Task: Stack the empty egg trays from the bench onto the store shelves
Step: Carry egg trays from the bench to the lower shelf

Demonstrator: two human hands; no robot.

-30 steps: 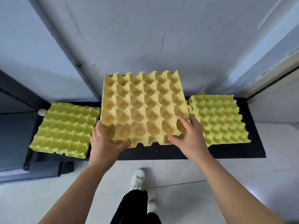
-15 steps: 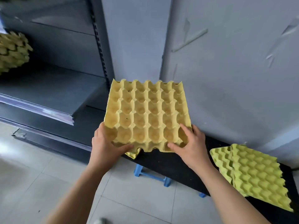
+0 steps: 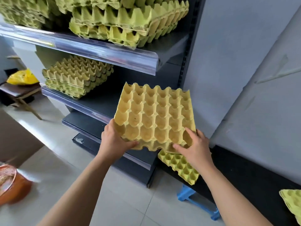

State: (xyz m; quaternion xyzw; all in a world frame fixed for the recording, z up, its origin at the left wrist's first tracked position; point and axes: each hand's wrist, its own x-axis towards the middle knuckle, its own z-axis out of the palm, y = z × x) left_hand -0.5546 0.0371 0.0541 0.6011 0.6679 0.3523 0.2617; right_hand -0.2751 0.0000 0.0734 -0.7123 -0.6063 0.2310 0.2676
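Observation:
I hold a yellow egg tray [image 3: 154, 116] flat in the air in front of the dark store shelves. My left hand [image 3: 114, 141] grips its near left corner and my right hand [image 3: 195, 145] grips its near right corner. On the black bench [image 3: 244, 176] below lies a greener egg tray [image 3: 180, 167], with another egg tray [image 3: 293, 204] at the far right edge. A stack of trays [image 3: 76, 75] sits on the middle shelf [image 3: 101, 103]. More tray stacks [image 3: 128, 22] fill the upper shelf [image 3: 104, 49].
A blue plastic stool [image 3: 195, 201] stands under the bench. An orange basket [image 3: 11, 183] sits on the tiled floor at the left. A wooden stool [image 3: 19, 95] with a yellow bag [image 3: 22, 77] stands at the far left. A grey wall rises to the right.
I have turned left from the bench toward the shelves, carrying the yellow tray in both hands. The shelf stacks have come into view and the bench trays have slid to the right.

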